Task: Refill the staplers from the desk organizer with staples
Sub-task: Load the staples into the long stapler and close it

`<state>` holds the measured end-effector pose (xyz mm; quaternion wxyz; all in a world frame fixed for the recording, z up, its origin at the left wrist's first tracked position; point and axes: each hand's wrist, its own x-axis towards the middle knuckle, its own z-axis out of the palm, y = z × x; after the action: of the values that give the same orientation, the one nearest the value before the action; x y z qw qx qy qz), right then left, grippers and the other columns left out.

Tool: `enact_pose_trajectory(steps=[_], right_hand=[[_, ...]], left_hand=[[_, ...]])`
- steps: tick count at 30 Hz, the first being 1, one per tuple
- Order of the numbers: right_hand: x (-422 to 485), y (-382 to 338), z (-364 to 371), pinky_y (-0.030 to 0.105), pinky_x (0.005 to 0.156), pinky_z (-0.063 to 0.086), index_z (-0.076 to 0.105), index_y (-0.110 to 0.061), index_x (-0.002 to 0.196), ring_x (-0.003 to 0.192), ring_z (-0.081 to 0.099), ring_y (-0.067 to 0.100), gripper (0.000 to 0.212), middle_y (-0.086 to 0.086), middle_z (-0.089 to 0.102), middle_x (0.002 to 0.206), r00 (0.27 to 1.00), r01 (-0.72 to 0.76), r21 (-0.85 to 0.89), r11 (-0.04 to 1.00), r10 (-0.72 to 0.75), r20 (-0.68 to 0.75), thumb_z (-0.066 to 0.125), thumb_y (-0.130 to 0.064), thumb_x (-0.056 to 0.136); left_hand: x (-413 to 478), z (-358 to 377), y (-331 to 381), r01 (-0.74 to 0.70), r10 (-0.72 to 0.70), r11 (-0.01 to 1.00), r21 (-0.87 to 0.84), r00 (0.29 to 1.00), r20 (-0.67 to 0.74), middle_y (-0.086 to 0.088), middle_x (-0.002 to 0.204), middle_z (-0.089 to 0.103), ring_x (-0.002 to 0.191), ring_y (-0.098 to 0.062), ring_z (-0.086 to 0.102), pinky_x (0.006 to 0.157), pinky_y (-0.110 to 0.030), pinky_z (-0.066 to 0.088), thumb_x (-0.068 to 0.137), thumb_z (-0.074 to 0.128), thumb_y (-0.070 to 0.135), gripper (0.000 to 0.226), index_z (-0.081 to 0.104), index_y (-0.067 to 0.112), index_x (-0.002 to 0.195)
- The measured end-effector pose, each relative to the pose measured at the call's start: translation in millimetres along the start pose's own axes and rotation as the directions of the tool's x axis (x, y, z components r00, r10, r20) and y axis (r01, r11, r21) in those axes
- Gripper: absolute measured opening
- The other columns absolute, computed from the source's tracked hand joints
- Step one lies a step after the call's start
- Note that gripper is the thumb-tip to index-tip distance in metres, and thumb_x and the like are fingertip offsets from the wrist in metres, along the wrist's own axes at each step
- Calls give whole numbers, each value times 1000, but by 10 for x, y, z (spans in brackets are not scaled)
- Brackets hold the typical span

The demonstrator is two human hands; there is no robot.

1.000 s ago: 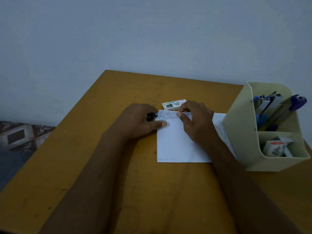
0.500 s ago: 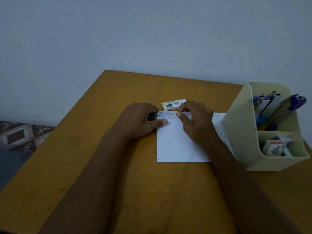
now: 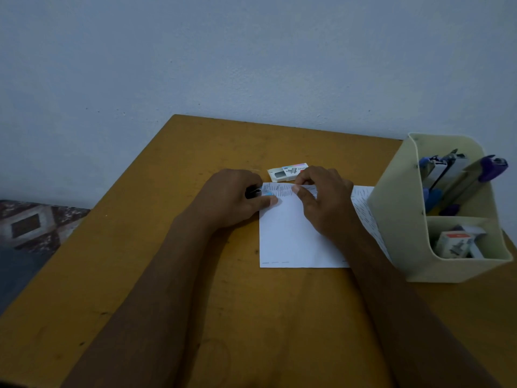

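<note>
**While Both Hands Work the Paper's Edge**

While the left hand (image 3: 232, 201) grips a small stapler (image 3: 252, 191) at the top left corner of the paper (image 3: 285, 236), the right hand (image 3: 326, 204) pinches that top edge. A staple box (image 3: 288, 172) lies just behind. More staplers (image 3: 447, 169) stand in the organizer (image 3: 391, 219), right.

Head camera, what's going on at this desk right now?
A person seems to be testing a stapler on paper. The left hand holds a small dark stapler at the top left corner of a white sheet on the desk, while the right hand pinches the sheet's top edge, lined with what look like staples. A staple box lies just beyond the sheet. The desk organizer at the right holds more staplers and another small box.
</note>
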<state>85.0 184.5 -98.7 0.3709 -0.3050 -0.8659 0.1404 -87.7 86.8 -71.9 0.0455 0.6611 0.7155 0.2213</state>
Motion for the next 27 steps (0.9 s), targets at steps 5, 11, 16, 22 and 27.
enact_pose_trajectory(steps=[5, 11, 16, 22, 27], right_hand=[[-2, 4, 3, 33, 81, 25, 56, -21, 85, 87, 47, 10, 5, -9, 59, 88, 1000, -1, 5, 1000, 1, -7, 53, -25, 84], [3, -2, -4, 31, 81, 24, 56, -22, 85, 87, 43, 6, 6, -16, 52, 87, 1000, -21, 0, 1000, 21, 6, 52, -26, 83], [0, -20, -8, 31, 81, 22, 57, -20, 86, 88, 43, 6, 10, -11, 57, 89, 1000, -28, -1, 1000, 28, 14, 50, -27, 83], [0, -29, -15, 31, 82, 22, 56, -21, 86, 89, 43, 7, 9, -12, 56, 90, 999, -35, -3, 999, 35, 17, 51, -27, 83], [2, -15, -8, 30, 81, 21, 56, -21, 86, 88, 42, 5, 4, -15, 53, 88, 999, -34, -12, 999, 34, 11, 55, -24, 85]], left_hand=[[-13, -8, 31, -1, 1, 1000, -27, 1000, 15, -2, 69, 58, 60, -17, 50, 52, -32, 34, 78, 63, 59, 43, 54, 19, 67], [-12, 0, 9, -12, 11, 1000, -24, 1000, -17, -3, 72, 59, 62, -18, 51, 53, -35, 35, 81, 62, 56, 43, 60, 14, 74], [-5, 18, 23, -3, 3, 1000, -10, 1000, -18, 4, 72, 57, 62, -11, 50, 53, -31, 36, 85, 58, 53, 38, 67, 16, 89], [-3, 19, 24, 13, -13, 1000, 11, 1000, -9, 3, 74, 59, 63, -12, 51, 53, -31, 37, 86, 58, 53, 38, 66, 16, 90], [-28, -32, 10, 36, -36, 999, -31, 999, 21, -4, 85, 64, 71, -18, 56, 61, -40, 47, 80, 60, 61, 50, 66, 13, 93]])
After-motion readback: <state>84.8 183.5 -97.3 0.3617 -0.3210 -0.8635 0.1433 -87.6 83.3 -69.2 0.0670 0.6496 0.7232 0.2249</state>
